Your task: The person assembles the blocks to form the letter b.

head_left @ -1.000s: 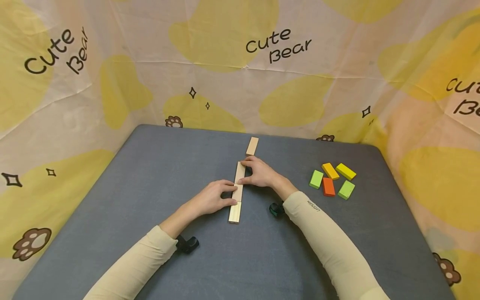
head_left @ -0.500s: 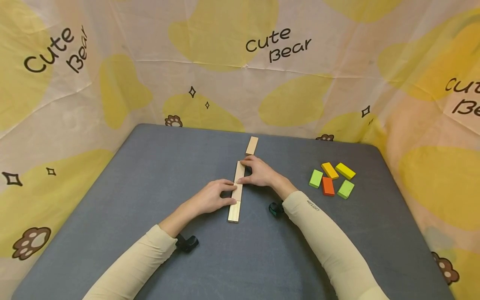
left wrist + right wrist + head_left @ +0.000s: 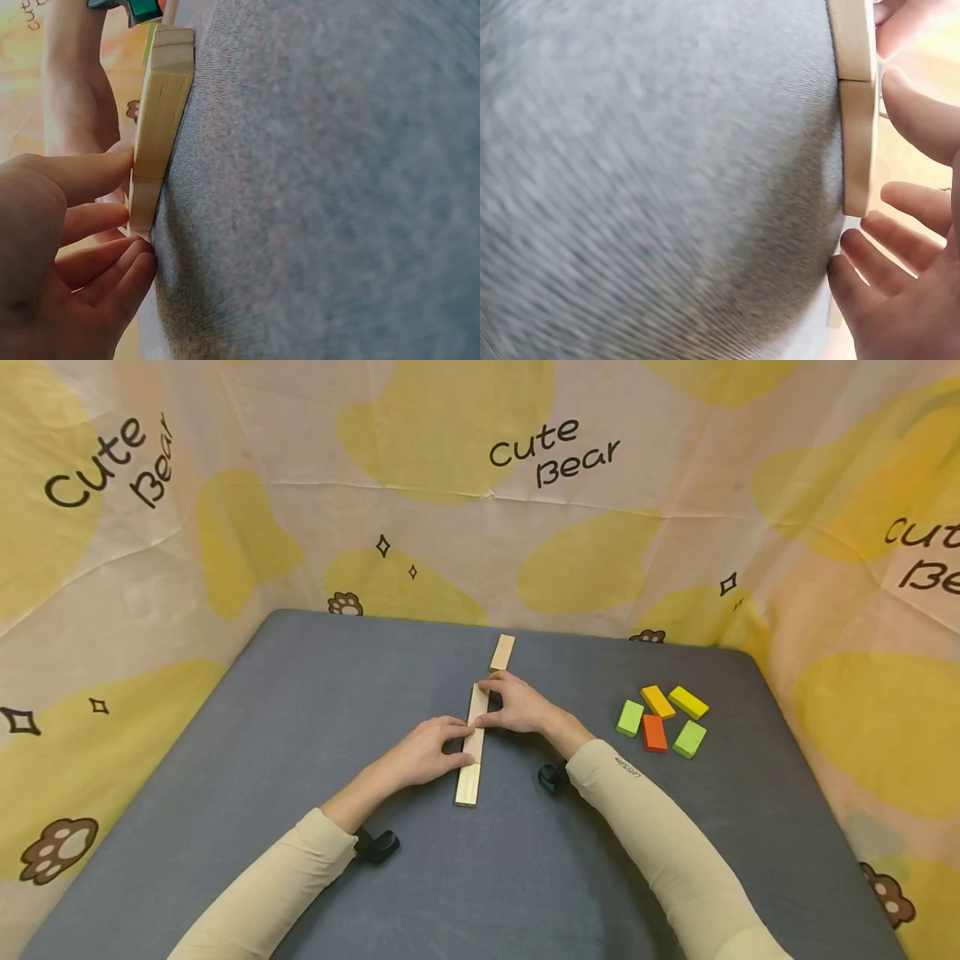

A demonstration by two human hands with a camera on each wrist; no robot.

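Note:
Three pale wooden blocks lie end to end in a straight row on the dark blue-grey table, best seen in the head view. My left hand [image 3: 423,756] holds the middle block [image 3: 474,746], its thumb by the joint with the near block [image 3: 467,787] and its fingertips at the other end. Along the far block [image 3: 480,700] my right hand [image 3: 521,704] spans thumb to index finger, holding it lengthwise. The right wrist view shows this far block [image 3: 859,146] butted against its neighbour, fingertips around its end. In the left wrist view, the row [image 3: 161,112] stands low on the cloth.
Another pale wooden block [image 3: 502,652] lies beyond the row, close to the right fingers. Off to the right sit a red block [image 3: 655,733], an orange block [image 3: 657,702], a yellow block [image 3: 688,702] and two green blocks [image 3: 630,718]. A patterned cloth [image 3: 435,527] backs the table.

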